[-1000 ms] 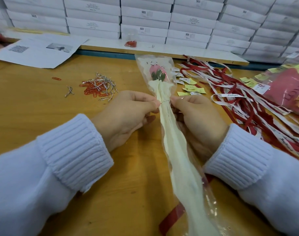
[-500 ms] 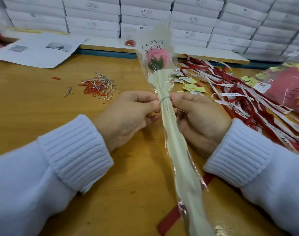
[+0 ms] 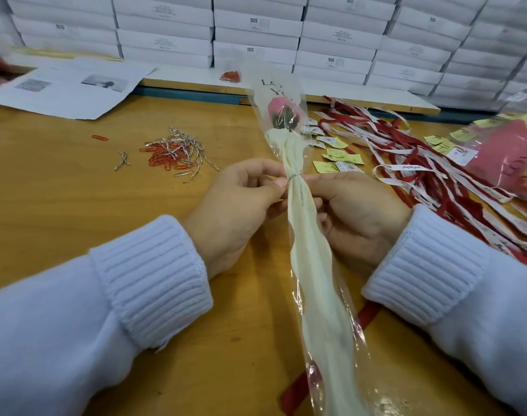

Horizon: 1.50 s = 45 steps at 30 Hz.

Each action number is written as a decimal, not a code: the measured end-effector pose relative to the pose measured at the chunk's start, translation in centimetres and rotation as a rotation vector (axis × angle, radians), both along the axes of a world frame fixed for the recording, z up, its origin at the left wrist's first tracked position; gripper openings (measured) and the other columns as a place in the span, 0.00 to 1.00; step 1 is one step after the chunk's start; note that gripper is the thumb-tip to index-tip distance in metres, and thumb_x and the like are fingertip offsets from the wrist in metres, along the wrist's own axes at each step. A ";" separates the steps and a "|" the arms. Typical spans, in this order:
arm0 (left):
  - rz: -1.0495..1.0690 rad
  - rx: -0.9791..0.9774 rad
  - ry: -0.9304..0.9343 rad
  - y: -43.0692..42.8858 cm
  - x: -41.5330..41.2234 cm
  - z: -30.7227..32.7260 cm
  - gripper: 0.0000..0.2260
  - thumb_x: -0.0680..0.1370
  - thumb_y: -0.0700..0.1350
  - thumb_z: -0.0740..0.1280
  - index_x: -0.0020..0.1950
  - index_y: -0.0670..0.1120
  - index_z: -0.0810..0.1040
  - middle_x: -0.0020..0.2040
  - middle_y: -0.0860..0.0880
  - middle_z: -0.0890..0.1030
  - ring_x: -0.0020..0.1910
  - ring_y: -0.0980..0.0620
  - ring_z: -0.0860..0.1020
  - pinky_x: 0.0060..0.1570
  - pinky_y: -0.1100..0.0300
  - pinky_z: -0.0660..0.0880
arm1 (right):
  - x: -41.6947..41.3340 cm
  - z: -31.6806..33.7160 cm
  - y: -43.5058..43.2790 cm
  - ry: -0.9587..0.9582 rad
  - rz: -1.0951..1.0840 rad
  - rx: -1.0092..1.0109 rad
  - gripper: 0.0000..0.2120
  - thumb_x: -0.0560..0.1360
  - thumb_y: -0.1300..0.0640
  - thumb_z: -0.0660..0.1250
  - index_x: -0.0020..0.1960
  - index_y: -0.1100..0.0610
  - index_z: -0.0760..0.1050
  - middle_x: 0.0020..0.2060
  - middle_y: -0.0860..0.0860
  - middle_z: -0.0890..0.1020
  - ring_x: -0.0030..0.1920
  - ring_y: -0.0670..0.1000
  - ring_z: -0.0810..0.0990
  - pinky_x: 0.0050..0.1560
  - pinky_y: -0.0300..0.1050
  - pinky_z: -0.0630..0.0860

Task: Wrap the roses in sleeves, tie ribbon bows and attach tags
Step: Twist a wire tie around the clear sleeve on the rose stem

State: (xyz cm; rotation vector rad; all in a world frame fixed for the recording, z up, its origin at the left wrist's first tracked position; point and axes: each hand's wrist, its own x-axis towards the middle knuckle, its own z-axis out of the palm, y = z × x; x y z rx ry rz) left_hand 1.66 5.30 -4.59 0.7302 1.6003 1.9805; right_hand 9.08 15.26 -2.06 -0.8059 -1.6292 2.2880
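Clear sleeve (image 3: 310, 265) with cream wrap rises tilted off the desk (image 3: 61, 190), held between 2 hands. Left hand (image 3: 238, 211) pinches the wire tie (image 3: 295, 176) at the sleeve's neck; right hand (image 3: 355, 214) pinches the sleeve there. Pink rose (image 3: 283, 111) sits at the top. Beyond lie paper clips (image 3: 166, 157), tags (image 3: 337, 154), ribbons (image 3: 421, 175) and stacked boxes (image 3: 256, 31).

rose (image 3: 282, 111) pink | sleeve (image 3: 308, 265) clear, cream-lined | ribbons (image 3: 421, 172) red, white | tags (image 3: 335, 153) yellow
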 end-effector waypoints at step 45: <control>-0.440 -0.013 -0.102 -0.7 -2.4 -0.3 0.16 0.70 0.38 0.66 0.58 0.38 0.77 0.41 0.40 0.75 0.38 0.53 0.77 0.40 0.65 0.78 | 0.7 0.3 -0.2 -0.033 0.091 0.097 0.06 0.76 0.67 0.62 0.48 0.69 0.76 0.24 0.53 0.76 0.22 0.45 0.73 0.22 0.33 0.72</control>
